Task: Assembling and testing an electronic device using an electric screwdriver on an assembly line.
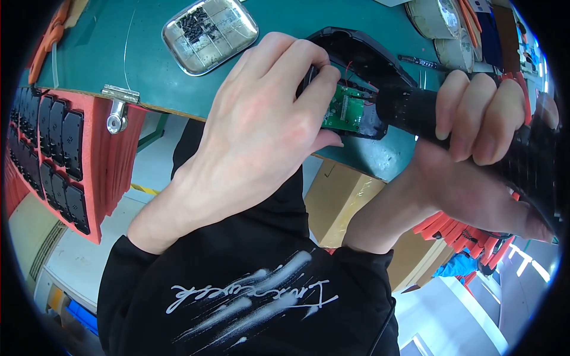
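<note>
My left hand point(261, 113) is closed on a black plastic housing half point(373, 132) at the front edge of the table. A green circuit board point(350, 110) sits inside it, partly covered by my fingers. Thin red wires point(349, 69) rise from the board toward a second black housing half point(362, 50), which lies just behind. In my right hand point(478, 127) is a black electric screwdriver point(409, 111), held nearly level with its front end over the board's right side. The tip is hard to make out.
A metal tray point(254, 29) with small black screws point(198, 25) stands at the back left. A metal clip point(119, 107) grips the table edge point(172, 111). Red foam point(94, 172) with black plastic parts point(74, 148) is at left; rolls point(436, 21) stand back right. Cardboard boxes point(338, 196) are below.
</note>
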Tool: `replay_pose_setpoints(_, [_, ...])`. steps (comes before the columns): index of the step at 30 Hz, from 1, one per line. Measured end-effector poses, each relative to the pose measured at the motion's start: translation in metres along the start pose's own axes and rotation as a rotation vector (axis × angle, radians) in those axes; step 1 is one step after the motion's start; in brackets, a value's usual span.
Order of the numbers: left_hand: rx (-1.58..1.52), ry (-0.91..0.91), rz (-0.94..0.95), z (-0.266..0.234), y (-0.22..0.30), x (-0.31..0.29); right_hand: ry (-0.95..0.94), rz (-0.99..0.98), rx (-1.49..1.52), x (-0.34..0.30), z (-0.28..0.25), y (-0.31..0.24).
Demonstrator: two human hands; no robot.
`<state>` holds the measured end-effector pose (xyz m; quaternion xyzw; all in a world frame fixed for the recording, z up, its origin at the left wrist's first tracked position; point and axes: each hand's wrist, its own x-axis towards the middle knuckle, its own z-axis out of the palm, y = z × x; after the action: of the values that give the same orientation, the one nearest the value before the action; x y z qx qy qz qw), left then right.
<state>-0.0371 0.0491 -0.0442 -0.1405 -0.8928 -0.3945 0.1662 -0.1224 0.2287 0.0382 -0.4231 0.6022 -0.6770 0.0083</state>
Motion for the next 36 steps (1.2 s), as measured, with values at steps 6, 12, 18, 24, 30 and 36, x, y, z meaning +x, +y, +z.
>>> replay_pose_setpoints(6, [0.017, -0.011, -0.01, 0.0, 0.002, 0.002, -0.062, 0.005, -0.025, 0.002, 0.009, 0.001])
replay_pose_setpoints(12, [0.017, -0.018, -0.009, -0.001, 0.004, 0.002, -0.063, -0.022, -0.066, 0.004, 0.009, 0.005])
replay_pose_setpoints(18, [0.018, -0.02, -0.013, -0.003, 0.003, 0.001, -0.11, -0.123, -0.076, 0.005, 0.011, 0.011])
replay_pose_setpoints(24, [0.011, -0.027, -0.018, -0.003, 0.003, 0.001, 0.028, -0.063, 0.246, 0.005, 0.028, 0.001])
replay_pose_setpoints(30, [-0.009, -0.016, -0.011, -0.002, 0.001, 0.002, 0.13, 0.048, 0.171, -0.004, 0.019, 0.003])
replay_pose_setpoints(36, [0.004, -0.029, -0.022, -0.002, 0.002, 0.003, 0.015, 0.08, 0.07, -0.001, 0.003, 0.004])
